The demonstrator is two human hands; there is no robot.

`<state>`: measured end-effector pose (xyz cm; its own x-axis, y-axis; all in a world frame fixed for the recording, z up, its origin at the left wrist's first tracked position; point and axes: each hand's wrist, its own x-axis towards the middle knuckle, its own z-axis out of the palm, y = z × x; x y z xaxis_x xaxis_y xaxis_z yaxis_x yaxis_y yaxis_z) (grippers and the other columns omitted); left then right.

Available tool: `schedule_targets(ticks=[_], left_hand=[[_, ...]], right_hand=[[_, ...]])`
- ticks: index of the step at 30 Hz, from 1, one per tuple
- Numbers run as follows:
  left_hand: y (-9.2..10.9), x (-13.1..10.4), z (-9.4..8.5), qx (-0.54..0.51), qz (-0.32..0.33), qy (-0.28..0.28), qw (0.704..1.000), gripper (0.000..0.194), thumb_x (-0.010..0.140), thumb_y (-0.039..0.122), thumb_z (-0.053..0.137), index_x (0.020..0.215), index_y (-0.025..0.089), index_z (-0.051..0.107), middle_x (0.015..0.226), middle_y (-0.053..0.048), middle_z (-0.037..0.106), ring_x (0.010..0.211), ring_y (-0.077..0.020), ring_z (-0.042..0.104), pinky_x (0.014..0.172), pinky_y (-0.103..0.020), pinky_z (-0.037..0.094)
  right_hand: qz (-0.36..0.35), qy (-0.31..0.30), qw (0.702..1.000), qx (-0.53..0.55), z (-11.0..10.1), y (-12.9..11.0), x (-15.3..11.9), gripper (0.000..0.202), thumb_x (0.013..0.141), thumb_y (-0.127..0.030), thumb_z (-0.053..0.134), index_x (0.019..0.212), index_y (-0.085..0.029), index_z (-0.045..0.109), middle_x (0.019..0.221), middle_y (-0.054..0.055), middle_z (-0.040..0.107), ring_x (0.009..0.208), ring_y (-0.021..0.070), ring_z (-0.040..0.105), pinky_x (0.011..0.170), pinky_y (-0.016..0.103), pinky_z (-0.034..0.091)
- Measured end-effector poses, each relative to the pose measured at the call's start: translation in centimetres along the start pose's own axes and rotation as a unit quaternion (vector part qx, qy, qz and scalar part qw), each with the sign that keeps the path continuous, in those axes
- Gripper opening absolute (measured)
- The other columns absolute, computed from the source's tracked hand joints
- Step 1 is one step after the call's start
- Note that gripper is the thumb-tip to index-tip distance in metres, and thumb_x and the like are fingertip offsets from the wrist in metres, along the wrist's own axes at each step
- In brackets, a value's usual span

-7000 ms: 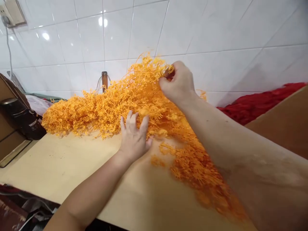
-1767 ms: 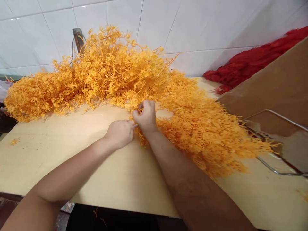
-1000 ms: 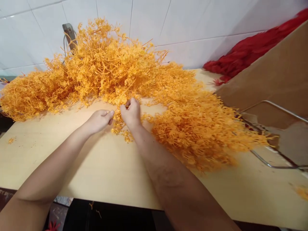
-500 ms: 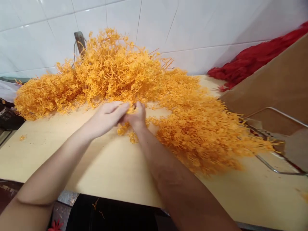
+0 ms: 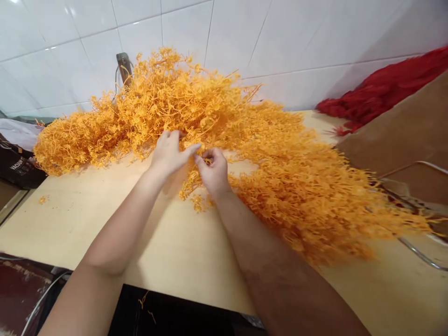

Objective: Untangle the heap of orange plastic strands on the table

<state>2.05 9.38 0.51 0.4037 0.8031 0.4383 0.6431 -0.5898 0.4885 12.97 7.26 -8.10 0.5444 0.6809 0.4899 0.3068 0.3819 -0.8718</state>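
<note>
A tall heap of yellow-orange plastic flower sprigs (image 5: 157, 102) rises at the back of the table. My left hand (image 5: 170, 154) is at its front edge, fingers apart and thumb stretched to the right; its fingertips are partly hidden among the sprigs. Close beside it, my right hand (image 5: 215, 172) is closed in a pinch on a small yellow plastic flower piece, mostly hidden by the fingers. Under the hands lie several loose flower pieces (image 5: 198, 203). To the right spreads a lower, denser pile of yellow flower pieces (image 5: 301, 191).
The pale wooden table (image 5: 175, 252) meets a white tiled wall (image 5: 280, 37). Red plastic pieces (image 5: 381, 91) lie at the back right behind brown cardboard (image 5: 402, 135). A bent metal rod (image 5: 422, 254) is at the right. At the left edge sits a black bag (image 5: 17, 163).
My hands were together around a yellow piece; the left has since moved up and opened towards the heap. My right hand has shifted slightly. The whole view has moved a little.
</note>
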Motion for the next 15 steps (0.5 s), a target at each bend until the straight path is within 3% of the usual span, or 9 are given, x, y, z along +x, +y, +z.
schedule_targets(ticks=[4,7,9,13,15], left_hand=[[-2.2,0.9,0.1,-0.107,-0.018,-0.061,0.992,0.029,0.084,0.037,0.042,0.063,0.017,0.044,0.062,0.0,0.048,0.062,-0.0103,0.048,0.063,-0.025,0.041],[-1.9,0.7,-0.2,-0.216,-0.036,-0.085,0.972,0.023,0.08,0.026,0.039,0.06,0.017,0.042,0.057,0.002,0.045,0.053,-0.0069,0.042,0.054,-0.021,0.035],[-1.7,0.1,-0.9,-0.252,-0.052,-0.143,0.956,0.019,0.075,0.023,0.04,0.058,0.017,0.042,0.054,0.003,0.043,0.051,-0.0059,0.038,0.052,-0.021,0.032],[-1.1,-1.7,-1.8,-0.21,-0.005,-0.233,0.949,0.019,0.072,0.022,0.041,0.054,0.017,0.038,0.052,0.004,0.037,0.051,-0.0064,0.034,0.052,-0.022,0.027],[-0.5,-2.3,-1.8,-0.185,0.047,-0.252,0.949,0.021,0.072,0.023,0.04,0.053,0.017,0.034,0.052,0.004,0.034,0.052,-0.0072,0.031,0.053,-0.024,0.025]], right_hand=[[0.028,0.004,0.999,0.028,-0.3,-1.3,-0.1,0.023,0.067,-0.033,0.062,0.069,-0.02,0.043,0.07,-0.002,0.044,0.065,0.0095,0.042,0.061,0.025,0.037],[0.025,0.004,1.0,-0.007,-0.3,-1.6,-0.2,0.03,0.063,-0.035,0.067,0.074,-0.019,0.044,0.079,0.0,0.046,0.074,0.0117,0.045,0.068,0.027,0.04],[0.015,-0.005,0.999,-0.051,-0.3,-1.6,-0.4,0.03,0.06,-0.031,0.068,0.077,-0.019,0.046,0.084,0.002,0.047,0.079,0.0136,0.046,0.071,0.029,0.041],[-0.015,-0.086,0.988,-0.124,0.0,-1.3,-0.7,0.011,0.066,-0.019,0.057,0.064,-0.019,0.046,0.074,0.001,0.044,0.072,0.0146,0.044,0.07,0.031,0.041],[-0.015,-0.101,0.988,-0.117,0.2,-1.0,-0.8,0.015,0.067,-0.016,0.051,0.057,-0.019,0.04,0.067,0.0,0.041,0.067,0.0139,0.042,0.069,0.031,0.04]])
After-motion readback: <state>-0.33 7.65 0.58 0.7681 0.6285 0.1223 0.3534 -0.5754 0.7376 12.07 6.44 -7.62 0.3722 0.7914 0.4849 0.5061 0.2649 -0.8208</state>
